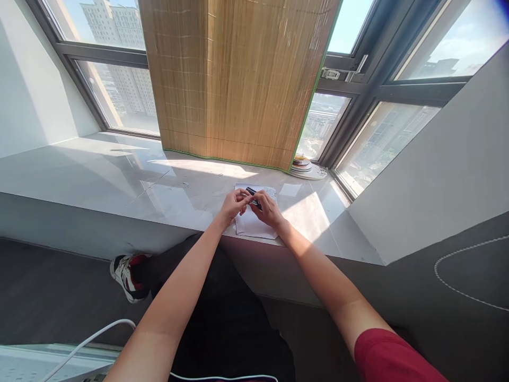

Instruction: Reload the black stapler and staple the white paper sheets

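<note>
A small, dark, narrow object with pale markings (250,190) is held between my two hands over a sheaf of white paper (254,225). My right hand (269,210) is closed around it, with the fingers bent over its right part. From the other side my left hand (234,206) pinches at it, fingertips meeting those of the right. Fingers cover much of the object, so its exact kind does not show. The paper lies flat near the sill's front edge, and its upper right part bears faint marks or print.
The pale tiled window sill (91,170) runs across the view. A bamboo blind (242,79) hangs down to it. Stacked round plates or lids (304,167) stand in the right corner. A white cable (87,342) curves at lower left; a bead chain (441,276) hangs at right.
</note>
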The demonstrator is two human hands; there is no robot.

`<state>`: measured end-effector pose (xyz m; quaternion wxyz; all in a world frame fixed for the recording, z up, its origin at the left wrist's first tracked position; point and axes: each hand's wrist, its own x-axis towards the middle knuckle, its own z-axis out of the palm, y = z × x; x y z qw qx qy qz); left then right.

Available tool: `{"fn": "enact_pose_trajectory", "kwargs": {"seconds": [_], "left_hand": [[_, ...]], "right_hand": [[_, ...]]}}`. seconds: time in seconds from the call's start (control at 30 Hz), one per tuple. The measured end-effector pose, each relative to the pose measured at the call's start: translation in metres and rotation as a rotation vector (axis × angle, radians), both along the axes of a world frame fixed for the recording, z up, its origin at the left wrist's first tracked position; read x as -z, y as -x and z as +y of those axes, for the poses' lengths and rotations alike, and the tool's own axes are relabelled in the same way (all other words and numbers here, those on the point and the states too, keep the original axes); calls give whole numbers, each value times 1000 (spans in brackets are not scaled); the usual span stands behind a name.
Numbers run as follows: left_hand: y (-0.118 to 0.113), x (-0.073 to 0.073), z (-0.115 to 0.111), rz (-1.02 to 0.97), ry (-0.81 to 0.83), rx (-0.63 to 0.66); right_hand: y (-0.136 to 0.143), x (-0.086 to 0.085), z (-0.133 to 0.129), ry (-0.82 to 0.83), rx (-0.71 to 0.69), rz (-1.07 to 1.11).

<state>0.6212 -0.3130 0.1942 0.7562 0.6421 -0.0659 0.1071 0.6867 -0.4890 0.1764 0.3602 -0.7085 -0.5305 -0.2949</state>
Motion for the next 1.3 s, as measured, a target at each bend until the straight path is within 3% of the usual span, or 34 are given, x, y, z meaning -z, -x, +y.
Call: {"fn": "enact_pose_trajectory", "kwargs": {"seconds": [0.47, 1.1, 1.2, 1.3], "left_hand": [[-3, 3, -2, -34, -33, -42], [-3, 5, 0, -110, -66, -4], [-3, 4, 0, -96, -50, -42], [-2, 2, 0, -66, -16, -90]], "right_hand": [[-4, 6, 2, 13, 142, 13], [-3, 3, -1, 19, 72, -52], [-11, 1, -6, -56, 157, 0], [-27, -1, -17, -192, 407, 163]]}}
